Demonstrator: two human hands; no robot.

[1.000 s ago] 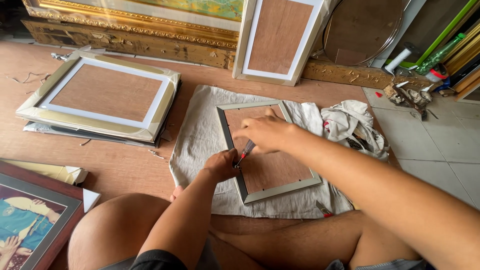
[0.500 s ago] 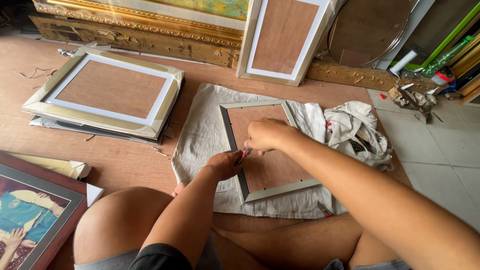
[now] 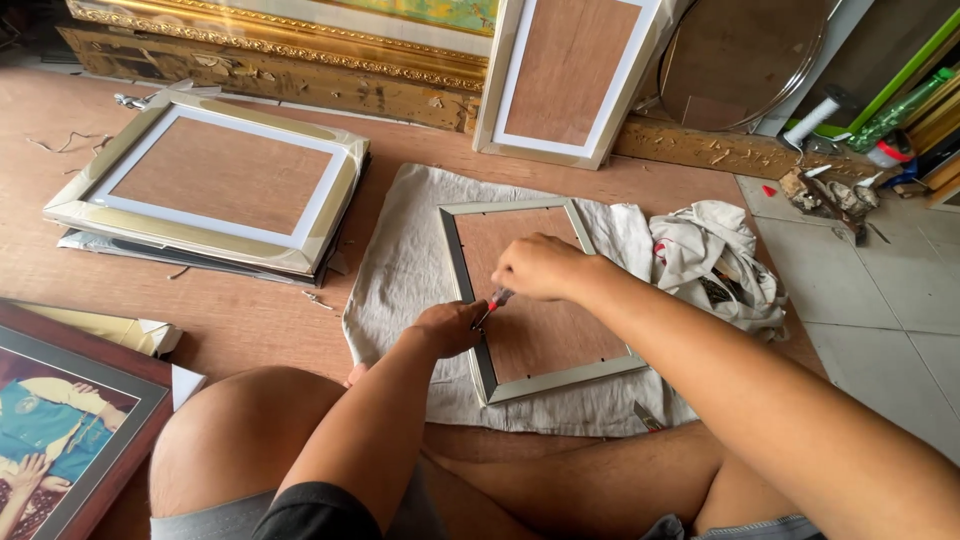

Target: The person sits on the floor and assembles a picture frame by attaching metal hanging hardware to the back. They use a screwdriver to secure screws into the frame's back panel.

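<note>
Two hands are brought together over the left rail of a small silver picture frame [image 3: 545, 372], which lies face down with its brown backing board up on a pale cloth [image 3: 400, 270] spread on the wooden floor [image 3: 260, 320]. The left hand [image 3: 452, 326] is closed over the frame's left edge, fingers curled, and a red-handled tool [image 3: 497, 298] is seen between the two hands; only a short piece of the handle shows, so which hand grips it cannot be told with certainty. The right hand [image 3: 540, 266] is held in a loose fist just above the backing board, knuckles up, its fingertips hidden beneath it at the tool's end. The frame is tilted slightly clockwise on the cloth, directly in front of the person's bare knees [image 3: 240, 440].

A crumpled white rag [image 3: 715, 250] is bunched just beside the frame on the right, partly on the cloth. Well to the left, a larger frame wrapped in clear plastic [image 3: 215, 185] is stacked face down on others. A framed picture with a dark red border [image 3: 60, 420] lies at the lower left. Against the back, a white frame [image 3: 570, 80] is leaned upright beside an ornate gold frame [image 3: 270, 45] and an oval wooden panel [image 3: 745, 55].
</note>
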